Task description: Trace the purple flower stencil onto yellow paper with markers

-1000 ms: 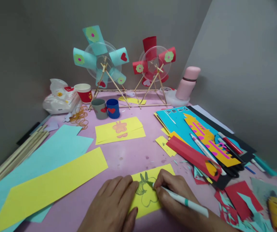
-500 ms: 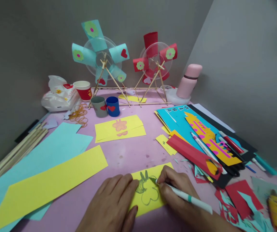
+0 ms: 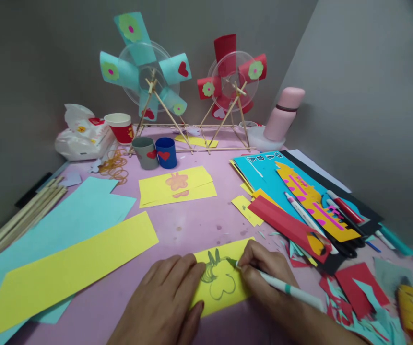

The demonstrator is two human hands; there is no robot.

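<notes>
My right hand (image 3: 264, 275) grips a white marker with a green tip (image 3: 289, 289), its tip touching a small yellow paper (image 3: 224, 287) on the pink table (image 3: 188, 230). A green flower outline is drawn on that paper. My left hand (image 3: 165, 302) lies flat on the paper's left edge, fingers stretched out and together, pressing it down.
A long yellow strip (image 3: 69, 268) lies over light blue sheets (image 3: 69, 220) at left, with wooden sticks (image 3: 15, 223) beside them. Two paper wheels (image 3: 145, 72) (image 3: 231, 79), small cups (image 3: 156, 152) and a pink bottle (image 3: 281, 120) stand behind. Coloured paper, pens and scraps (image 3: 314, 206) crowd the right.
The marker tip has moved a little to the right along the flower outline. My left hand stays on the paper. The camera has tilted slightly down.
</notes>
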